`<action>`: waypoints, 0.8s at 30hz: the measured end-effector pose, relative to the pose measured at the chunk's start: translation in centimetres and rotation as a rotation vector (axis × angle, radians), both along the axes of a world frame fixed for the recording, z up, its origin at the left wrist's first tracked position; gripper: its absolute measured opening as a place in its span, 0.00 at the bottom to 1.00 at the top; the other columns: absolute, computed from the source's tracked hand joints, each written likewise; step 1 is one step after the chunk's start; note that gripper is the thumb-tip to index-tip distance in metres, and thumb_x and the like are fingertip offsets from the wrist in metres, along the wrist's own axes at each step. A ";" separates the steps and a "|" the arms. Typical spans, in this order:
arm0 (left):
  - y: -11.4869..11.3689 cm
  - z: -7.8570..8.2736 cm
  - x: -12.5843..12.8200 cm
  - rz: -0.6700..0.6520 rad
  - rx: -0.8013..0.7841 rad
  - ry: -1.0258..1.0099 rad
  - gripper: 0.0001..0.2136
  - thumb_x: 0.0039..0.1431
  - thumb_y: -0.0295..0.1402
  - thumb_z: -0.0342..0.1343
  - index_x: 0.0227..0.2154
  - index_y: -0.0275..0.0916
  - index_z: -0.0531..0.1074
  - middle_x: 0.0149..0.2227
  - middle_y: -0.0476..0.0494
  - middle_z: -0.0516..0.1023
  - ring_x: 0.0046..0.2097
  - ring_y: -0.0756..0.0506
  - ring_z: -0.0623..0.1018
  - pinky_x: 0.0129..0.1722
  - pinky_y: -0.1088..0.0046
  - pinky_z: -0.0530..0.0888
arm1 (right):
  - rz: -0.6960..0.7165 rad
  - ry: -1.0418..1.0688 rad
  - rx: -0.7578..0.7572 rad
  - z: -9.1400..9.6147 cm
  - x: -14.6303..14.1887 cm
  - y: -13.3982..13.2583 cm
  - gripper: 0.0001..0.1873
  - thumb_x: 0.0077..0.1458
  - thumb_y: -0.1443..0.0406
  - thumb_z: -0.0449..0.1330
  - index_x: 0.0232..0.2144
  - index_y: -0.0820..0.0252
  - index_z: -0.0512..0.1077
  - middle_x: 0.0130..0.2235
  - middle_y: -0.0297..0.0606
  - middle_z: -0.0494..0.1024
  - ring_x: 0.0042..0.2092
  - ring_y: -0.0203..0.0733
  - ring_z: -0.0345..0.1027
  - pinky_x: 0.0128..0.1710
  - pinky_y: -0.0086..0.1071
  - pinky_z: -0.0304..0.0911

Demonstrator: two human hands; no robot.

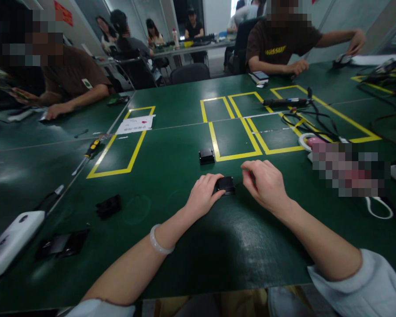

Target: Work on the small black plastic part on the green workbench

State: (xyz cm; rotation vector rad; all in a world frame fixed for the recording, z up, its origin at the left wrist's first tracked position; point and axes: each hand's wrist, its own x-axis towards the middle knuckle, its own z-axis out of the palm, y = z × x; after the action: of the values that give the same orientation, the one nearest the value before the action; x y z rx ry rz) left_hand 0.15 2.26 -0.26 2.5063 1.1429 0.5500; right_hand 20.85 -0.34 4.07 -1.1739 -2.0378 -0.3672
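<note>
My left hand rests on the green table with its fingers curled round a small black box, holding it flat on the surface. My right hand hovers just right of that box, fingers bent in a pinch near its right edge; whether anything is between them I cannot make out. A second small black box sits a little farther away, beside a yellow taped rectangle.
A yellow-handled screwdriver lies left by another taped frame with a white paper. Black parts and a white device sit near left. Cables and a black tool lie right. Other people sit around the table.
</note>
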 end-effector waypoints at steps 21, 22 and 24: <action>0.0 0.0 -0.1 0.006 0.002 0.009 0.16 0.63 0.38 0.51 0.52 0.42 0.62 0.49 0.43 0.69 0.47 0.41 0.69 0.47 0.63 0.67 | -0.042 -0.091 0.048 0.3 0.0 0.2 0.03 0.58 0.69 0.53 0.36 0.60 0.64 0.28 0.34 0.73 0.28 0.36 0.62 0.33 0.33 0.54; 0.0 0.0 0.0 0.006 0.002 0.010 0.16 0.63 0.38 0.51 0.52 0.42 0.62 0.49 0.43 0.69 0.47 0.41 0.69 0.47 0.63 0.67 | -0.042 -0.089 0.056 0.4 -0.1 0.2 0.04 0.57 0.70 0.52 0.37 0.60 0.64 0.29 0.34 0.73 0.28 0.36 0.62 0.33 0.33 0.55; 0.0 -0.1 0.0 0.007 0.005 0.012 0.16 0.63 0.38 0.51 0.52 0.42 0.62 0.49 0.43 0.69 0.48 0.41 0.68 0.48 0.63 0.67 | -0.033 -0.084 0.067 0.4 -0.1 0.2 0.07 0.57 0.71 0.52 0.39 0.61 0.64 0.30 0.36 0.74 0.29 0.36 0.63 0.34 0.33 0.55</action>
State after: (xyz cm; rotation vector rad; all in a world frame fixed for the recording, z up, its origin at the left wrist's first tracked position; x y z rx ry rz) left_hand 0.11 2.24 -0.34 2.5140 1.1566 0.5406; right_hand 20.74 -0.13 4.48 -1.1700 -2.0638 -0.5051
